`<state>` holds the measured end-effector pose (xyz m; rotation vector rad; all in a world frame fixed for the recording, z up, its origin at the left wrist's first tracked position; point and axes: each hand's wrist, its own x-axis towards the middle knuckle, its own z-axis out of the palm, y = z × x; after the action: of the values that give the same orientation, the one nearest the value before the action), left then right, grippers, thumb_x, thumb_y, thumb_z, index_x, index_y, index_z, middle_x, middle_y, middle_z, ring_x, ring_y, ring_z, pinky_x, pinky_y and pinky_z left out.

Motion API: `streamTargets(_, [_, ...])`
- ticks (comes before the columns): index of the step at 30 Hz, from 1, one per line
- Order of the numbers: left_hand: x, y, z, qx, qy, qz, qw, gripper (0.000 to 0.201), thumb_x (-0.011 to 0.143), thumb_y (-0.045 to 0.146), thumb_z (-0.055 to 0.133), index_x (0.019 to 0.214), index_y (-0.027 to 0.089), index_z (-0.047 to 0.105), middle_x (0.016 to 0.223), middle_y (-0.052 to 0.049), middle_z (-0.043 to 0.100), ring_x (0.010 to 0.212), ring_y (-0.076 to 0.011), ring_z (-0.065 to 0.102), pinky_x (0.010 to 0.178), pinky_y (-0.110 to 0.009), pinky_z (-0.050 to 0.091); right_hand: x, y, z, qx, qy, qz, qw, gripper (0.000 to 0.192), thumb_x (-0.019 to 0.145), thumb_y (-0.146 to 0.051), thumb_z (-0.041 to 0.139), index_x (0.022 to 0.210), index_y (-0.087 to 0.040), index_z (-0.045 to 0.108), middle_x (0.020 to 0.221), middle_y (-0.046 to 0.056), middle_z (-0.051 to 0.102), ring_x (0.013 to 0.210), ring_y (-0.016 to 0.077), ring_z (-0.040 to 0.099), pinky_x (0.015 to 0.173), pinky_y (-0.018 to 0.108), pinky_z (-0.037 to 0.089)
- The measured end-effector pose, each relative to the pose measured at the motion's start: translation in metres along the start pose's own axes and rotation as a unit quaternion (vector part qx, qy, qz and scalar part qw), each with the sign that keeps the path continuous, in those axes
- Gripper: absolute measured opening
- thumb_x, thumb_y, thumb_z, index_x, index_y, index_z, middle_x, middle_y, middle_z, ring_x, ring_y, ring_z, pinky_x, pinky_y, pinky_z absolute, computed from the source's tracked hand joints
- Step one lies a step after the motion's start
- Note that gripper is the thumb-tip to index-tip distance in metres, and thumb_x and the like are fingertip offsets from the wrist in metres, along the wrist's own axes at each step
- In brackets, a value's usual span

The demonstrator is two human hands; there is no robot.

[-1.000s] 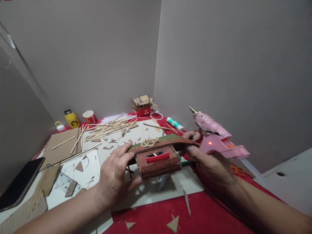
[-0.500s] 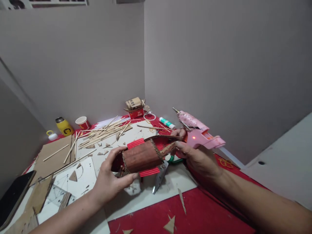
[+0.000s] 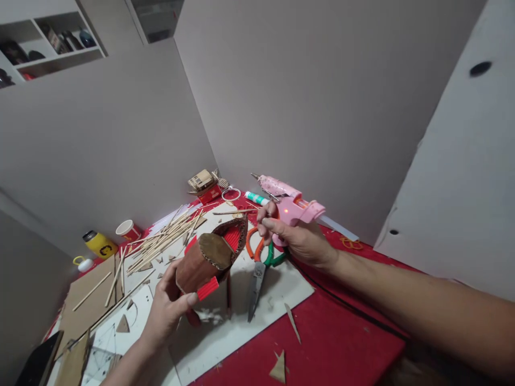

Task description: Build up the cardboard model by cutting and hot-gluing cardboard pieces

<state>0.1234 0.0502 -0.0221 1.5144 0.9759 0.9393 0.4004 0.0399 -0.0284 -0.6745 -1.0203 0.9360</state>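
Note:
My left hand (image 3: 171,300) grips a brown-painted cardboard model (image 3: 195,265) from its left side, with the thumb below and the other fingers partly behind it. The model's rounded end faces up and right, and red corrugated strips (image 3: 208,289) stick out from its sides. A curved flap with a red lining (image 3: 233,236) rises at its far end. My right hand (image 3: 300,236) is closed round the handle of a pink hot glue gun (image 3: 287,203), its nozzle pointing up and left and a small light glowing. Scissors (image 3: 256,279) with orange and green handles lie below it.
Wooden sticks (image 3: 164,236) are heaped left of centre beside cardboard scraps. A paper cup (image 3: 129,230), a yellow bottle (image 3: 100,245) and a small box (image 3: 204,185) stand at the back. A dark cord (image 3: 346,305) crosses the red table (image 3: 322,343). Grey partitions enclose the back.
My right hand has let go of the model's flap and moved apart from it with the glue gun. The model has turned end-up in my left hand. The view has tilted and swung right.

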Motion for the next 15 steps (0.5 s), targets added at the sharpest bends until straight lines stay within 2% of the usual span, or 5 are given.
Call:
streamTargets(3, [0.0000,0.0021,0.0027,-0.016,0.003,0.000,1.000,0.084,0.059,0.051,0.081,0.132,0.021,0.054,0.112,-0.013,0.069,0.089,-0.0324,0.069,0.042,-0.027,0.054,0.0002,-0.0019,-0.0002,-0.004,-0.001,-0.001,1.000,0.032,0.071,-0.045,0.079,0.080,-0.021,0.060,0.067,-0.001,0.060,0.056,0.0112,0.057,0.048,0.022,0.050])
streamTargets(7, [-0.0002,0.0021,0.0045,-0.052,0.007,-0.012,0.999,0.077,0.063,0.046,0.078,0.132,0.022,0.053,0.119,-0.012,0.067,0.080,-0.0280,0.069,0.028,-0.021,0.043,0.0016,-0.0029,-0.0001,-0.021,-0.009,-0.003,1.000,0.030,0.074,-0.045,0.077,0.078,-0.021,0.061,0.065,-0.001,0.060,0.056,0.0110,0.056,0.050,0.022,0.048])
streamTargets(11, [0.0030,-0.0001,0.0009,-0.108,0.018,-0.011,0.994,0.048,0.065,0.038,0.080,0.107,0.017,0.067,0.097,-0.008,0.072,0.076,-0.0219,0.070,0.052,-0.025,0.057,0.0025,-0.0005,-0.0009,-0.041,-0.006,-0.007,0.999,0.029,0.075,-0.047,0.075,0.076,-0.022,0.060,0.065,-0.001,0.060,0.056,0.0107,0.055,0.050,0.023,0.048])
streamTargets(13, [0.0047,-0.0013,-0.0019,-0.145,0.015,-0.018,0.989,0.044,0.067,0.038,0.080,0.104,0.016,0.068,0.094,-0.007,0.073,0.079,-0.0214,0.070,0.065,-0.028,0.058,0.0024,0.0012,-0.0018,-0.047,0.003,-0.002,0.999,0.029,0.076,-0.047,0.075,0.077,-0.022,0.059,0.064,-0.002,0.060,0.053,0.0099,0.053,0.048,0.023,0.046])
streamTargets(15, [0.0058,-0.0032,-0.0048,-0.167,0.017,-0.045,0.985,0.046,0.069,0.042,0.080,0.107,0.018,0.068,0.095,-0.006,0.073,0.082,-0.0223,0.070,0.066,-0.029,0.058,0.0021,0.0029,-0.0030,-0.061,0.007,0.002,0.998,0.030,0.077,-0.047,0.074,0.075,-0.022,0.059,0.064,-0.001,0.060,0.051,0.0095,0.052,0.046,0.023,0.044])
